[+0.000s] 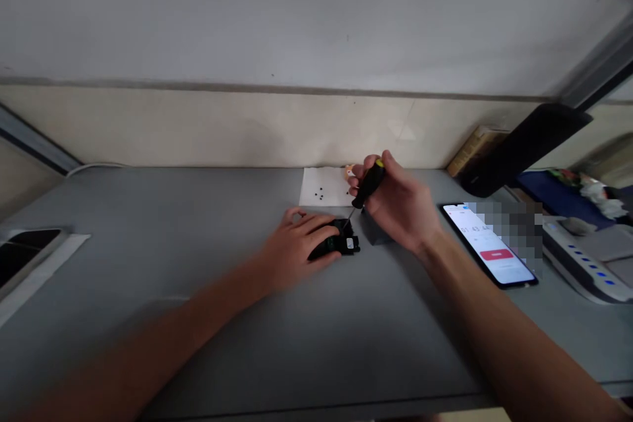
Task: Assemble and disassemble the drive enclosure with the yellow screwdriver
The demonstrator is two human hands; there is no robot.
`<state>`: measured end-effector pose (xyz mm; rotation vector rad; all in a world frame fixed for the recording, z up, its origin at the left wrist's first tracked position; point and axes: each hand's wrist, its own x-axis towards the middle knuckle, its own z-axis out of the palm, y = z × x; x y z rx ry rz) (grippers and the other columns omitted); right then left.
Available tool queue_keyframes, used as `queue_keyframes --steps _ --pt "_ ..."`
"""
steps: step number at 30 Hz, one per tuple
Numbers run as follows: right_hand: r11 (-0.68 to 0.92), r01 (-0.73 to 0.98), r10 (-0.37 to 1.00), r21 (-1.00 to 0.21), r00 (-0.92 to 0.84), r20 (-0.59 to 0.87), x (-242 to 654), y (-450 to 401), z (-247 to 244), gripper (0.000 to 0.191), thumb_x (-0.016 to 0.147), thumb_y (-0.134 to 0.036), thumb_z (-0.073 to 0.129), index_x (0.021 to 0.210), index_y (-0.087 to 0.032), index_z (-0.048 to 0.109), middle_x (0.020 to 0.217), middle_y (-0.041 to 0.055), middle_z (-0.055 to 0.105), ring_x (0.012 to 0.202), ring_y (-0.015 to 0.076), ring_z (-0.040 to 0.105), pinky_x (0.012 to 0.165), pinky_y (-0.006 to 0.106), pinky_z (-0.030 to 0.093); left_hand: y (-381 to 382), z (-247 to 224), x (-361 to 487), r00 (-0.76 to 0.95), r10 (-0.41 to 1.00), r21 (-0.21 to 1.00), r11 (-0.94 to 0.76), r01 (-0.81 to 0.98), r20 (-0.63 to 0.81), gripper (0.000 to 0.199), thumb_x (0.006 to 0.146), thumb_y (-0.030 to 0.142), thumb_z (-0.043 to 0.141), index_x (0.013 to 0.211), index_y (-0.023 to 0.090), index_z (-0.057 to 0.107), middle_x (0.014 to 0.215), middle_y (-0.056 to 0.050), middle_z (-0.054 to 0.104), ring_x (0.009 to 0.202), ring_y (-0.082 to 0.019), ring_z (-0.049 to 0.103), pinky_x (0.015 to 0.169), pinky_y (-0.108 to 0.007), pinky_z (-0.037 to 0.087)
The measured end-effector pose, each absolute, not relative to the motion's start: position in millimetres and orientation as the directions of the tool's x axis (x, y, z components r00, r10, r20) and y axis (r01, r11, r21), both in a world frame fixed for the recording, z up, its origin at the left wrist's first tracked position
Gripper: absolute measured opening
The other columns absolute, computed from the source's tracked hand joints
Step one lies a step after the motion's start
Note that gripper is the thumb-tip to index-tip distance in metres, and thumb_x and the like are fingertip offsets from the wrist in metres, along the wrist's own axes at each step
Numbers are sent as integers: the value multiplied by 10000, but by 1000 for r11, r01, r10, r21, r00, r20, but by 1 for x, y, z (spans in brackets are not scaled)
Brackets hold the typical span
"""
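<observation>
My left hand [297, 245] rests over a small black electronic device [341, 244], fingers curled on it and pressing it to the desk. My right hand [398, 208] grips a black-handled screwdriver [368, 184] with a yellow butt end. Its thin metal shaft slants down, and the tip meets the device near my left fingers. Behind them lies a sheet of white paper [321, 186] holding several tiny black screws [320, 193]. A small orange item [350, 171] peeks out behind my right fingers, mostly hidden.
A smartphone [487, 244] with a lit screen lies right of my right hand, partly pixelated. Further right sit a white device with blue lights [583, 260], a blue cloth [558, 199], a black angled object [524, 148] and a book [477, 151]. A dark-screened tablet [24, 257] lies at the left.
</observation>
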<state>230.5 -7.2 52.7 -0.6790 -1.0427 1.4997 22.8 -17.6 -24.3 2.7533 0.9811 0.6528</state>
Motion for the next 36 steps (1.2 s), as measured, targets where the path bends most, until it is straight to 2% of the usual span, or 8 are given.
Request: queue_keyframes --steps 2,4,7,9,14,19,27,36 --pt "26 -474 974 -880 -186 129 231 -9 52 393 754 -488 845 759 -237 542 907 9 627 836 157 643 730 299 514 -18 -25 23 684 637 272 -771 576 356 314 1055 448 514 1254 263 673 1347 -70 694 1215 -247 653 1155 -459 347" --pt "54 -432 976 -900 -166 139 230 -9 50 483 721 -457 886 717 -234 458 876 -7 635 735 132 624 655 284 485 -19 -25 24 678 647 283 -763 582 349 313 1051 453 525 1252 266 675 1344 -66 697 1211 -243 654 1147 -455 353" --pt "157 -332 970 -930 -123 208 226 -9 46 538 771 -488 855 704 -242 381 628 -80 473 502 75 409 513 257 358 -19 -25 24 665 668 308 -744 592 335 307 1042 461 539 1243 279 682 1347 -58 698 1218 -241 652 1138 -455 360" --pt "215 -306 959 -927 -111 259 224 -7 45 471 820 -571 784 750 -250 447 577 -98 369 486 80 340 497 258 328 -19 -25 24 657 679 317 -734 601 326 310 1039 469 541 1243 287 688 1360 -55 694 1227 -248 649 1148 -467 351" --pt "296 -153 938 -943 -142 317 230 -5 45 471 932 -697 530 983 -252 676 740 -15 532 677 143 519 665 307 458 -21 -24 23 656 673 294 -740 605 343 312 1054 458 510 1220 277 703 1406 -68 664 1249 -260 638 1161 -494 339" --pt "444 288 889 -848 -22 458 235 -10 46 492 885 -713 598 756 -239 634 712 -9 547 663 143 471 627 297 406 -20 -21 22 678 641 248 -766 593 359 319 1058 461 508 1251 289 695 1393 -78 669 1258 -262 630 1155 -490 345" --pt "406 465 758 -787 311 574 249 5 40 525 910 -708 553 704 -228 610 594 -28 473 568 131 414 552 296 328 -19 -19 20 703 627 230 -779 584 338 316 1068 443 506 1270 285 690 1331 -68 693 1228 -247 634 1124 -463 352" --pt "375 622 756 -687 224 615 249 6 28 468 946 -638 556 790 -215 683 671 8 635 575 140 482 597 309 341 -20 -22 24 653 675 284 -738 612 344 297 1071 449 509 1238 290 696 1344 -64 693 1230 -242 640 1136 -471 332"
